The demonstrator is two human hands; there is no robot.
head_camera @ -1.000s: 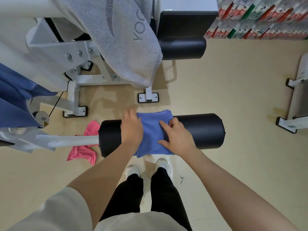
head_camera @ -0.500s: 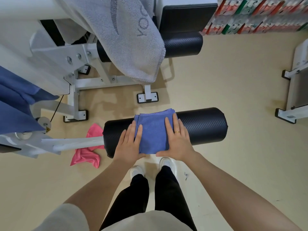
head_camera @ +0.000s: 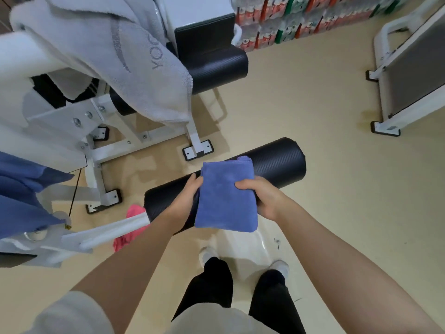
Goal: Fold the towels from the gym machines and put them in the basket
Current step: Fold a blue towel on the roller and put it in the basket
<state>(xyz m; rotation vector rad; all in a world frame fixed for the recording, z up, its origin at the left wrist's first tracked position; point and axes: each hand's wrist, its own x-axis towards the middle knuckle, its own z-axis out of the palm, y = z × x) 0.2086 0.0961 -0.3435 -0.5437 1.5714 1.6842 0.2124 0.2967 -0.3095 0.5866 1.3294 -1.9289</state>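
Folded blue towel (head_camera: 226,196) over black roller pad (head_camera: 277,165), left hand (head_camera: 184,201) and right hand (head_camera: 261,197) fingers curled gripping its side edges, grey towel (head_camera: 134,66) draped far left, pink cloth (head_camera: 127,233) on floor near left.

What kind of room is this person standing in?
Most likely a gym. A black padded roller sticks out from a white exercise machine frame, a grey towel hangs over it, and both hands hold a folded blue towel.
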